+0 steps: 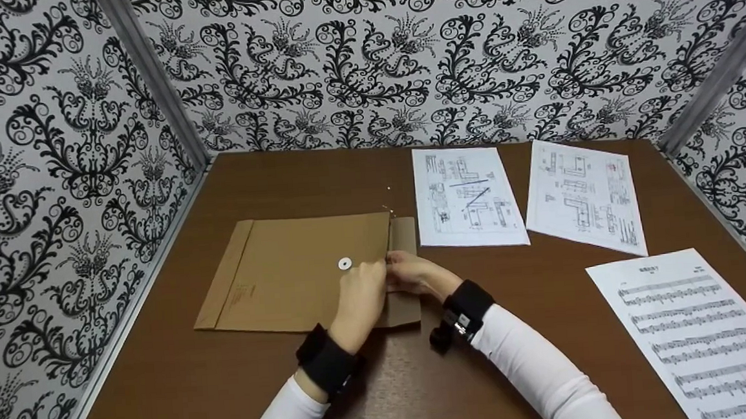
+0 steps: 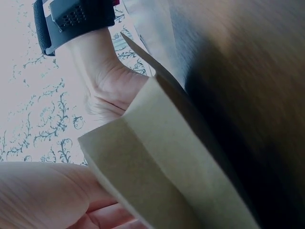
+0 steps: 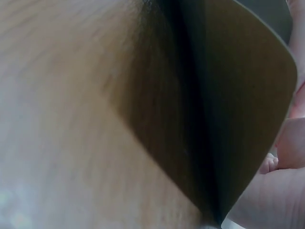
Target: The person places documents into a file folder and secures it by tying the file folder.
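Observation:
A brown kraft paper envelope [image 1: 298, 253] lies flat on the table, with a white round button [image 1: 345, 263] on its face and an unfolded flap [image 1: 402, 233] at its right side. My left hand [image 1: 364, 291] grips the envelope's right edge with curled fingers. Beside it, my right hand [image 1: 412, 272] pinches at the same edge, over the flap. In the left wrist view, the creased flap [image 2: 143, 157] stands raised between both hands. The right wrist view shows the bent flap [image 3: 252, 95] lifted off the table, fingers [image 3: 290, 143] behind it. The fingertips are partly hidden.
Two sheets with technical drawings [image 1: 471, 223] [image 1: 582, 190] lie at the back right of the brown table [image 1: 228, 387]. A sheet of printed music [image 1: 696, 306] lies at the right. Patterned walls [image 1: 376, 54] enclose the back and sides. Tiny white specks show above the flap.

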Action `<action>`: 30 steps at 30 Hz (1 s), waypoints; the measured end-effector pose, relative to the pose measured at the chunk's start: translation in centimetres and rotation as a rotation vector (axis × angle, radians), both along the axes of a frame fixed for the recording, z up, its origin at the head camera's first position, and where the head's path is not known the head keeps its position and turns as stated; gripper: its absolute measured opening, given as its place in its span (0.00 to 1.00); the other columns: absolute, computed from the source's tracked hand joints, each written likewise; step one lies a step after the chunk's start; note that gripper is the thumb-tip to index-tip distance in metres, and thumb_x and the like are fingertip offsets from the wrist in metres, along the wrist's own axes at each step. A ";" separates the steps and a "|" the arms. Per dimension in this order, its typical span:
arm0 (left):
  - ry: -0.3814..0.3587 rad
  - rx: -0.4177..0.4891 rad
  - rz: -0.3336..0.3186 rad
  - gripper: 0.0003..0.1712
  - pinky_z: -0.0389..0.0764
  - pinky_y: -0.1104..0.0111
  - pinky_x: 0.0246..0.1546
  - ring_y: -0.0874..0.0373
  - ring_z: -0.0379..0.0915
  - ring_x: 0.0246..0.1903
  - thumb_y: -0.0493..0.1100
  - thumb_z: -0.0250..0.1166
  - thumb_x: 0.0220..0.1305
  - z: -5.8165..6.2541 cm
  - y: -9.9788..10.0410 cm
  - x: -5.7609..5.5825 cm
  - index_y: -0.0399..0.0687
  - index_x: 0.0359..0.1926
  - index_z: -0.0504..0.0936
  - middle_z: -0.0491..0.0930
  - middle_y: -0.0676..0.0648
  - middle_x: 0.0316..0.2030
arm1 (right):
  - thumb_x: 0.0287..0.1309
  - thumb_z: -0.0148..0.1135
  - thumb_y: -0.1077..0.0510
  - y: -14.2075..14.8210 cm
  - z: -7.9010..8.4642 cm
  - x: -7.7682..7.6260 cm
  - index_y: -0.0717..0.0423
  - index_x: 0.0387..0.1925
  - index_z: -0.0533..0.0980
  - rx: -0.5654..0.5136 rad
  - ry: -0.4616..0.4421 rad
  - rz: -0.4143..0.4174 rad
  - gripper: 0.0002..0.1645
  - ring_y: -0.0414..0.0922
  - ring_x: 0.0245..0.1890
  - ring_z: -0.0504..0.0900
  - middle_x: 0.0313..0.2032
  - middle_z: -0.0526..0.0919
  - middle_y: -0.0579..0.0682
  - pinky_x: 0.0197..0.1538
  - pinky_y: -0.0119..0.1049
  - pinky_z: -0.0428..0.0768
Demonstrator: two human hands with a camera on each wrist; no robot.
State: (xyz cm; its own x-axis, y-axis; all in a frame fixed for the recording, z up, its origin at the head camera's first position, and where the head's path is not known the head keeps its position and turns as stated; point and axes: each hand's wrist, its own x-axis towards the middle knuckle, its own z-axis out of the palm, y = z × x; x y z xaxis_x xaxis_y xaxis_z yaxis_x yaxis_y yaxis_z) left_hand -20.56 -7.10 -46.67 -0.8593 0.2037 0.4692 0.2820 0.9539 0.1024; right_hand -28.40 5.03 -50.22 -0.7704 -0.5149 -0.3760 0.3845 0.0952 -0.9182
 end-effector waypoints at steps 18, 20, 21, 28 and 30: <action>-0.065 0.036 -0.006 0.07 0.84 0.58 0.20 0.46 0.85 0.23 0.30 0.67 0.60 0.1 0.0 -0.2 0.40 0.26 0.84 0.87 0.40 0.24 | 0.73 0.41 0.70 0.2 0.1 0.3 0.73 0.66 0.66 0.000 0.021 -0.034 0.24 0.34 0.31 0.81 0.32 0.80 0.42 0.38 0.27 0.82; -0.055 0.021 -0.004 0.06 0.83 0.59 0.20 0.48 0.84 0.22 0.31 0.68 0.60 0.0 0.0 -0.2 0.40 0.26 0.84 0.86 0.41 0.23 | 0.74 0.41 0.68 0.4 0.2 0.5 0.73 0.67 0.65 0.003 0.023 -0.028 0.24 0.34 0.31 0.83 0.32 0.82 0.42 0.38 0.27 0.83; -0.049 0.016 -0.005 0.06 0.83 0.59 0.20 0.48 0.84 0.22 0.31 0.68 0.60 0.0 0.0 -0.2 0.41 0.26 0.84 0.86 0.41 0.23 | 0.75 0.41 0.68 0.5 0.3 0.5 0.73 0.68 0.65 0.007 0.028 -0.023 0.24 0.34 0.32 0.84 0.33 0.83 0.42 0.39 0.28 0.83; -0.066 0.011 0.006 0.06 0.84 0.58 0.21 0.46 0.85 0.23 0.35 0.71 0.60 0.0 -0.4 -0.3 0.42 0.26 0.85 0.87 0.41 0.24 | 0.75 0.46 0.66 1.1 1.4 1.1 0.73 0.70 0.65 0.067 0.093 -0.010 0.27 0.36 0.34 0.87 0.47 0.87 0.59 0.48 0.34 0.88; -0.091 0.022 0.010 0.05 0.84 0.57 0.22 0.46 0.85 0.24 0.35 0.71 0.59 0.0 -0.5 -0.5 0.42 0.27 0.85 0.87 0.41 0.25 | 0.75 0.46 0.66 1.5 1.6 1.2 0.75 0.70 0.63 0.055 0.099 -0.007 0.27 0.38 0.37 0.88 0.56 0.83 0.69 0.53 0.37 0.87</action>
State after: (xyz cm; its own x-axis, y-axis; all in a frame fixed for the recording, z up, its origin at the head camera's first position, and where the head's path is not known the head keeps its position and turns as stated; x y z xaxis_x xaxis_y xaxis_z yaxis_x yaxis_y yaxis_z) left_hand -21.03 -7.65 -46.68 -0.9005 0.1858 0.3932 0.2615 0.9538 0.1481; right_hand -27.16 6.50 -48.62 -0.8086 -0.4902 -0.3254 0.2928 0.1444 -0.9452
